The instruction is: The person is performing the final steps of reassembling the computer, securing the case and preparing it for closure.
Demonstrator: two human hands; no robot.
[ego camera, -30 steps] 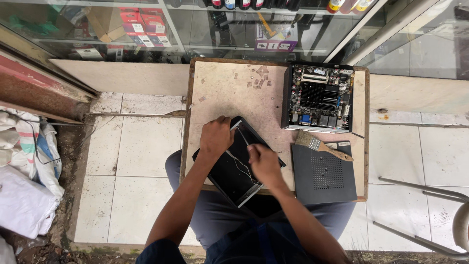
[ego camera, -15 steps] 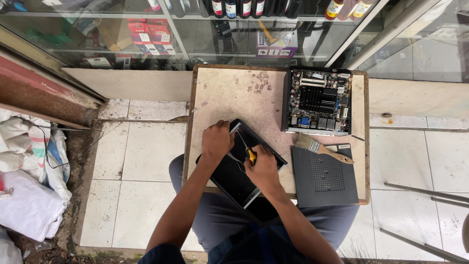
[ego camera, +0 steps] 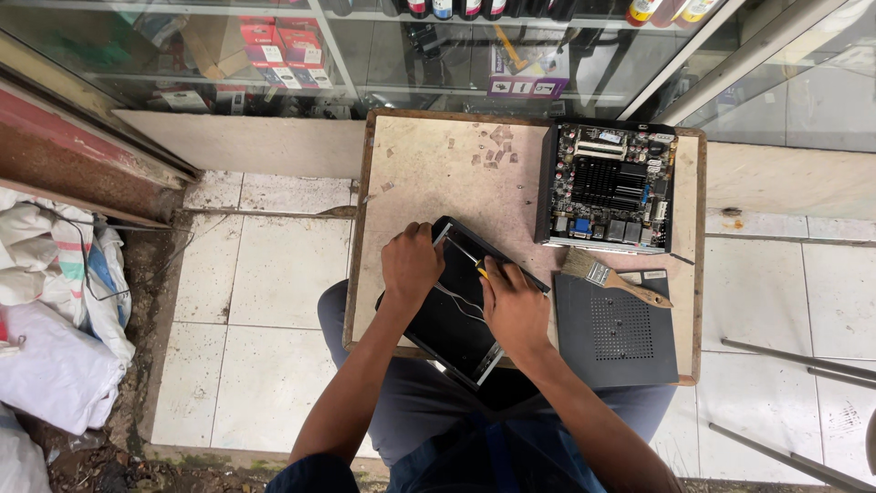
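A black, open device case (ego camera: 453, 315) lies tilted at the near edge of a small wooden table (ego camera: 438, 164). My left hand (ego camera: 411, 263) grips its upper left edge. My right hand (ego camera: 514, 306) rests on the case's right side and holds a small screwdriver (ego camera: 471, 260) with a yellow-and-black handle, its tip pointing into the upper end of the case. Thin wires run across the case's inside between the two hands.
A bare circuit board in a black tray (ego camera: 609, 187) sits at the table's far right. A paintbrush (ego camera: 613, 279) lies on a black perforated cover (ego camera: 616, 330) at the right. A glass display cabinet (ego camera: 383, 46) stands behind; cloth bundles (ego camera: 55, 310) lie left on the floor.
My right hand has moved from the case's lower right side up toward its upper end, and the yellow-handled screwdriver now shows in it. The left hand keeps its grip on the case edge.
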